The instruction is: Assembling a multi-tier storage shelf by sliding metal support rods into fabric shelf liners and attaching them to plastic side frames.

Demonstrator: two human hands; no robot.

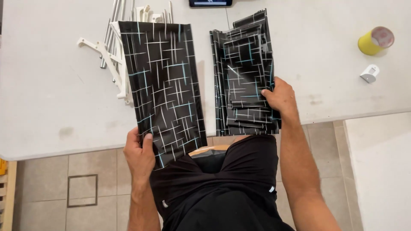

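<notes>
A long folded black sheet [165, 85] with white and light-blue line pattern lies on the white table [51, 85], its near end hanging past the table's front edge. My left hand [139, 154] pinches that near corner between thumb and fingers. To its right sits a stack of several folded sheets [244, 72] of the same pattern. My right hand [280, 97] rests on the stack's right side, fingertips pressed onto the top piece.
White plastic brackets and metal rods [112, 51] lie behind the long sheet at the left. A yellow tape roll [375, 40] and a small white part [369, 73] sit at the right. A dark device [210, 3] lies at the far edge. Tiled floor lies below.
</notes>
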